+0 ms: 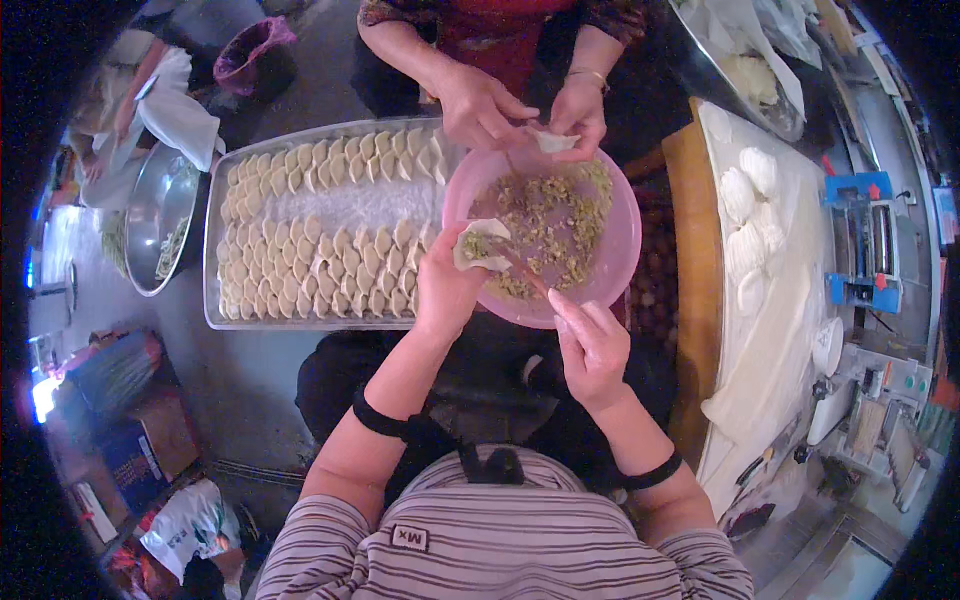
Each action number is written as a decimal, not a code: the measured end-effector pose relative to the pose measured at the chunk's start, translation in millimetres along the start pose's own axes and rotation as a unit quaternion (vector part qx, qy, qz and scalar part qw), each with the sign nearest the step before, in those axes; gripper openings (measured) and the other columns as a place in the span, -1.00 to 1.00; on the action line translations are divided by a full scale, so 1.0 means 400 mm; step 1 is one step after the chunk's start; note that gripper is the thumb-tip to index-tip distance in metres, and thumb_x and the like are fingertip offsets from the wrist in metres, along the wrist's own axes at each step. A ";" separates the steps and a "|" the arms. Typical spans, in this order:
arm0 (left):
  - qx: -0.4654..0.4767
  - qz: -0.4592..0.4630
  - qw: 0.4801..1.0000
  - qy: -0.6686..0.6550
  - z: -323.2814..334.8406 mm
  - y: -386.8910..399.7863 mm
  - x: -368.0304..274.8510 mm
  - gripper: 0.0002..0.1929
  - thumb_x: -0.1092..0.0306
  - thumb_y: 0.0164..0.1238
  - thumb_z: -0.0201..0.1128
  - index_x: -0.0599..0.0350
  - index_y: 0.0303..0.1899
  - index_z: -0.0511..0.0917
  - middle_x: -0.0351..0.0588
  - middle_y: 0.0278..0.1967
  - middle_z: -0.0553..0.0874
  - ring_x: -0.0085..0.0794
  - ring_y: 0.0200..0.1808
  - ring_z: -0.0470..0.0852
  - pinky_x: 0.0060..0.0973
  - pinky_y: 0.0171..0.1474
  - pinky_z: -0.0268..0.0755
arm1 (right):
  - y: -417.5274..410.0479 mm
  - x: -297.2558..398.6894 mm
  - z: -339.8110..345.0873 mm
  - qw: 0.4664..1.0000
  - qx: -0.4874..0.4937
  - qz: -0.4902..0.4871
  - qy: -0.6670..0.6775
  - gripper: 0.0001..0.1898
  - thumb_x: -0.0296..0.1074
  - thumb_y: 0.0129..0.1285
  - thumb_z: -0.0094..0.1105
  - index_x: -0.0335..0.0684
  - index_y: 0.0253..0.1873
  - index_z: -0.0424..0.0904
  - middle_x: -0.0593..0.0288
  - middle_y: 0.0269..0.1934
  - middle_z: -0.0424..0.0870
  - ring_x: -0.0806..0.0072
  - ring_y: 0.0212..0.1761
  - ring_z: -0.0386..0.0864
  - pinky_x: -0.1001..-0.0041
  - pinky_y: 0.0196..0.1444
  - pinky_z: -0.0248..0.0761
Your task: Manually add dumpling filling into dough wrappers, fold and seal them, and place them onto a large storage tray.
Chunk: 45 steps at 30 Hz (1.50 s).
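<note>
In my left hand (pixel 446 281) lies an open round dumpling wrapper (pixel 482 231) with a lump of green filling (pixel 474 246) on it. My right hand (pixel 596 345) grips a brown wooden stick-like utensil (pixel 534 279), whose tip reaches the filling on the wrapper. Both hands are over the near side of a pink plastic basin (pixel 628 259) that holds chopped green filling (pixel 566 217). To the left, touching or close by the basin, a metal tray (pixel 322 325) carries rows of folded dumplings (pixel 289 277), with a bare floured strip (pixel 345 206) between two groups.
Across the basin, a person's hands (pixel 487 105) hold another wrapper (pixel 553 141). A steel bowl (pixel 150 232) stands far left. On the right, a wooden-edged table (pixel 694 300) bears dough lumps (pixel 750 187), a dough sheet (pixel 772 337) and a blue-ended roller machine (pixel 862 240).
</note>
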<state>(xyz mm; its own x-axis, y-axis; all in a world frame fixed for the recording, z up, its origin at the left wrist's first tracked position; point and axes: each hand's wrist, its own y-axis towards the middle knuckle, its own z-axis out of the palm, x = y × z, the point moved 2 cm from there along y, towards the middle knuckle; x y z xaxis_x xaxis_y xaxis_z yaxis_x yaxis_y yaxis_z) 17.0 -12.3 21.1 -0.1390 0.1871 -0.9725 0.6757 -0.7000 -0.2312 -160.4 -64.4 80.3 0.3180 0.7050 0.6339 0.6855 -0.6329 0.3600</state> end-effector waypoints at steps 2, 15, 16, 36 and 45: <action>0.007 0.015 0.999 0.038 -0.003 -0.008 -0.009 -0.52 0.69 -0.09 0.21 0.21 0.00 0.52 -0.07 -0.19 0.68 -0.44 -0.11 0.62 -0.52 -0.03 0.44 | 0.013 0.000 0.003 0.998 -0.026 -0.056 0.028 -0.68 -0.53 0.12 0.17 -0.23 0.01 0.60 0.12 -0.51 0.45 0.25 -0.55 0.45 0.37 -0.50 0.33; 0.161 -0.031 0.985 -0.059 0.021 -0.061 -0.099 -0.60 0.61 -0.01 0.30 0.15 -0.04 0.56 -0.17 -0.16 0.67 -0.50 -0.07 0.60 -0.52 0.04 0.41 | 0.096 -0.006 -0.054 0.996 0.009 -0.044 0.077 -0.63 -0.48 0.11 0.18 -0.26 0.07 0.55 0.04 -0.20 0.54 0.19 -0.19 0.52 0.36 -0.12 0.39; 0.195 -0.041 0.976 -0.091 0.026 -0.068 -0.100 -0.59 0.60 0.00 0.31 0.15 -0.02 0.55 -0.18 -0.14 0.66 -0.51 -0.06 0.59 -0.52 0.04 0.41 | 0.105 0.004 -0.051 0.996 0.008 -0.044 0.077 -0.63 -0.48 0.11 0.18 -0.26 0.07 0.55 0.04 -0.20 0.54 0.19 -0.19 0.52 0.36 -0.12 0.39; 0.294 -0.072 0.938 -0.169 0.046 -0.119 -0.144 -0.78 0.25 0.47 -0.03 0.18 -0.11 0.47 -0.24 -0.60 0.50 -0.68 -0.67 0.38 -0.72 -0.62 0.22 | 0.112 0.027 -0.041 0.940 0.012 0.150 0.306 -0.63 -0.30 0.10 0.27 -0.32 0.01 0.60 0.13 -0.16 0.55 0.35 -0.09 0.50 0.46 0.00 0.35; 0.228 -0.009 0.970 -0.082 0.071 -0.145 -0.148 -0.73 0.22 0.50 -0.10 0.18 -0.09 0.50 -0.18 -0.55 0.57 -0.59 -0.66 0.49 -0.70 -0.61 0.30 | 0.107 0.029 -0.012 0.981 0.030 -0.001 0.189 -0.61 -0.23 0.32 -0.10 -0.36 0.11 0.50 -0.04 0.05 0.51 0.10 0.12 0.41 0.31 0.22 0.19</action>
<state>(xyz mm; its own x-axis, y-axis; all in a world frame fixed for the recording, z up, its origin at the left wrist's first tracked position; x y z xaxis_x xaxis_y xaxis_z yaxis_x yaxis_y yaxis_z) -34.3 -2.4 91.4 -0.2856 0.1165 -0.9513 0.2862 -0.9369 -0.2006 -130.6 -84.8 106.5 0.0591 0.5290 0.8466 0.7270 -0.6039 0.3267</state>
